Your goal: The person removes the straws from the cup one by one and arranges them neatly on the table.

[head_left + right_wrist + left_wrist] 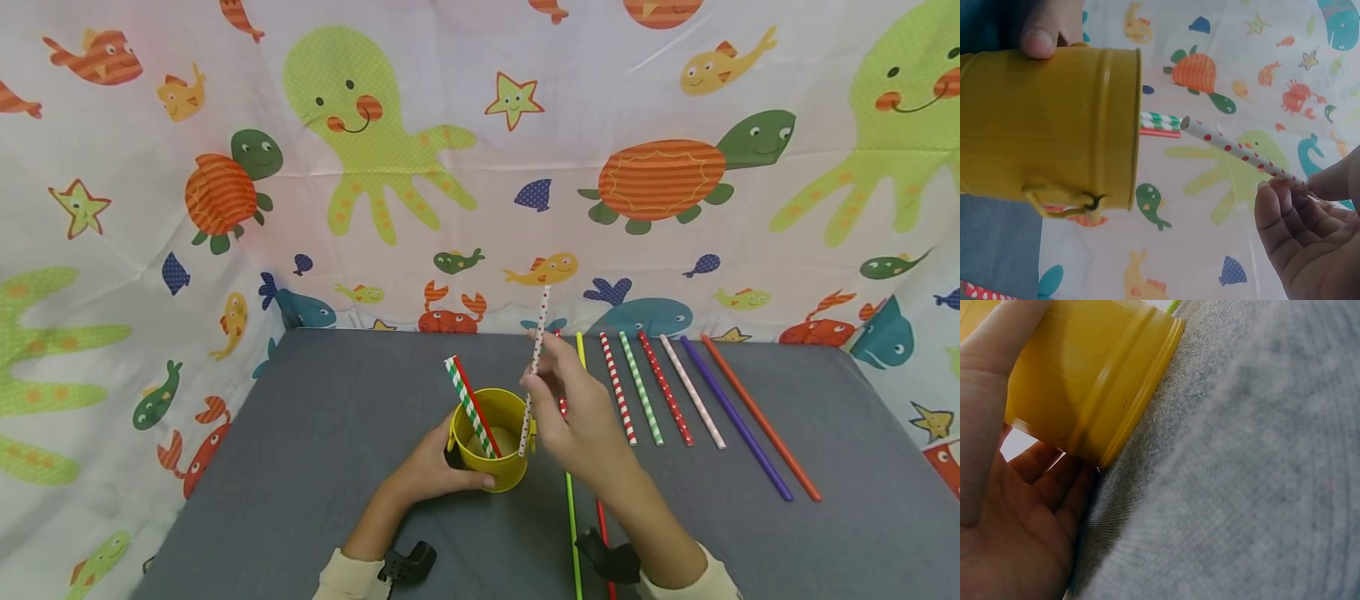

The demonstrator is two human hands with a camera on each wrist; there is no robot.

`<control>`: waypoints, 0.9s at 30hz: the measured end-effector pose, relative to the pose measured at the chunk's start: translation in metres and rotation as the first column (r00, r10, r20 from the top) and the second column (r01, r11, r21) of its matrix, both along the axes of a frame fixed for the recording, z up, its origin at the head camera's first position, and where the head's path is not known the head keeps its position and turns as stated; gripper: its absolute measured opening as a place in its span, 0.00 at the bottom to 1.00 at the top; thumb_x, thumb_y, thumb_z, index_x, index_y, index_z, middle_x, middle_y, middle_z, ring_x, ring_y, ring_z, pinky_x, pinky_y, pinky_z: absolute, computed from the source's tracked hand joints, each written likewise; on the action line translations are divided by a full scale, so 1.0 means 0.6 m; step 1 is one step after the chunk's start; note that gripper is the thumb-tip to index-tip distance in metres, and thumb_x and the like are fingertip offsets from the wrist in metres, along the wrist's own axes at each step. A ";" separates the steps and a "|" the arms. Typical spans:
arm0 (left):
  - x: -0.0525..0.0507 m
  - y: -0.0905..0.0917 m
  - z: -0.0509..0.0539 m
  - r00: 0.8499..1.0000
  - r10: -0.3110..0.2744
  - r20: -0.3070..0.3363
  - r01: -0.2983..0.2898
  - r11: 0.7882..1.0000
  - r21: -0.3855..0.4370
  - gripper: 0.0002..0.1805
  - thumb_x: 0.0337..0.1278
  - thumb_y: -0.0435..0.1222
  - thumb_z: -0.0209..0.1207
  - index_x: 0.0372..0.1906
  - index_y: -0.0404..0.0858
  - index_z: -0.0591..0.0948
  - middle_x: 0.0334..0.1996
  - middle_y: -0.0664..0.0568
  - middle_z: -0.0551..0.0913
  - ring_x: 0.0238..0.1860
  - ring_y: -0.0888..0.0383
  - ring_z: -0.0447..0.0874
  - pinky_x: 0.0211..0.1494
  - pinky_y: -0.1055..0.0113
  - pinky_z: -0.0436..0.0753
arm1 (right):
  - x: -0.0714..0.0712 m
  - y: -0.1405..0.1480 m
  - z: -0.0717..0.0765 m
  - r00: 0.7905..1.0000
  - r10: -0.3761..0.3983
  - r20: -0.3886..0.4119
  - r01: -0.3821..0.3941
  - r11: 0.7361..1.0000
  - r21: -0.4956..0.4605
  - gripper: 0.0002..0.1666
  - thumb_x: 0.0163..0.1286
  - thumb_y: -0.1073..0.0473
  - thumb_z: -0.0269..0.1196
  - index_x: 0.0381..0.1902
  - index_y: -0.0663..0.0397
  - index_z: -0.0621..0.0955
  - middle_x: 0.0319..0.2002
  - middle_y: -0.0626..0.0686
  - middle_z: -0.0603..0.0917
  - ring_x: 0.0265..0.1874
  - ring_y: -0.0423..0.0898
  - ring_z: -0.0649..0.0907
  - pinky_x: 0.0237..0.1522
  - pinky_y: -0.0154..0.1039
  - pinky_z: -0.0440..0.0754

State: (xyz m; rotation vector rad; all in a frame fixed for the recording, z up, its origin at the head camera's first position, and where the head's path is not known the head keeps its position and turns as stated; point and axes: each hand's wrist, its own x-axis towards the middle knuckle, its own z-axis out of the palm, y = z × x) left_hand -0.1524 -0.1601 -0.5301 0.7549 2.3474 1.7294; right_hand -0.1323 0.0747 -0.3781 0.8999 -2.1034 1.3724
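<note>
My left hand holds a small yellow bucket upright on the grey table, thumb along its near side. Inside lean green-and-white striped paper straws and a red straw. Between thumb and fingertips, my right hand pinches a white straw with red dots near one end. Its free end points at the bucket's mouth; the right wrist view shows that end just outside the rim, apart from it. In the left wrist view the bucket wall fills the palm side of the hand.
To the right lies a row of straws, among them a red-and-white striped one, a purple one and an orange one. A lime straw and a red straw lie near my right forearm. Behind hangs a sea-animal cloth.
</note>
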 end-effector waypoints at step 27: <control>-0.004 -0.002 -0.005 1.000 -0.012 0.003 0.012 1.000 0.007 0.56 0.43 0.44 0.80 0.77 0.56 0.59 0.64 0.59 0.75 0.63 0.56 0.73 0.70 0.54 0.66 | 0.020 0.107 -0.083 0.883 -0.182 0.434 0.003 0.924 0.382 0.35 0.63 0.72 0.68 0.67 0.58 0.70 0.40 0.53 0.80 0.20 0.36 0.78 0.22 0.36 0.78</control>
